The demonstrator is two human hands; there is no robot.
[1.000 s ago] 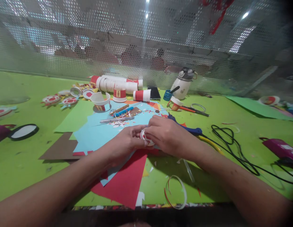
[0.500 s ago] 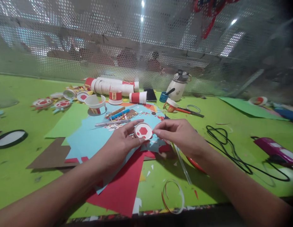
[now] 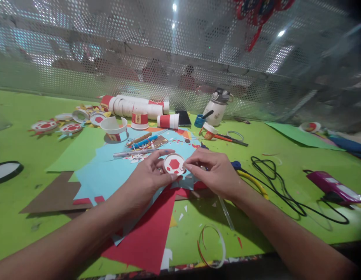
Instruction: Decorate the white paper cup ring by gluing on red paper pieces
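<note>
My left hand [image 3: 149,173] holds a small round white paper disc [image 3: 173,163] by its edge, thumb below and fingers behind. Red paper pieces lie on the disc, a large hexagon in its middle and smaller ones near its lower rim. At the disc's right edge, the thumb and forefinger of my right hand [image 3: 215,171] are pinched together; whatever is between them is too small to make out. Both hands are above light blue paper [image 3: 104,167] and red paper [image 3: 148,229].
Behind are paper cups [image 3: 139,119], a cut cup [image 3: 114,128], pens [image 3: 143,142], a blue jar [image 3: 199,121] and a white bottle [image 3: 215,108]. Decorated discs [image 3: 44,126] lie at left. A black cable [image 3: 281,186] and purple device [image 3: 333,186] lie at right.
My right fingers have moved in over the disc's right edge. A yellow handle now shows beside my right wrist. The whole view has shifted slightly.
</note>
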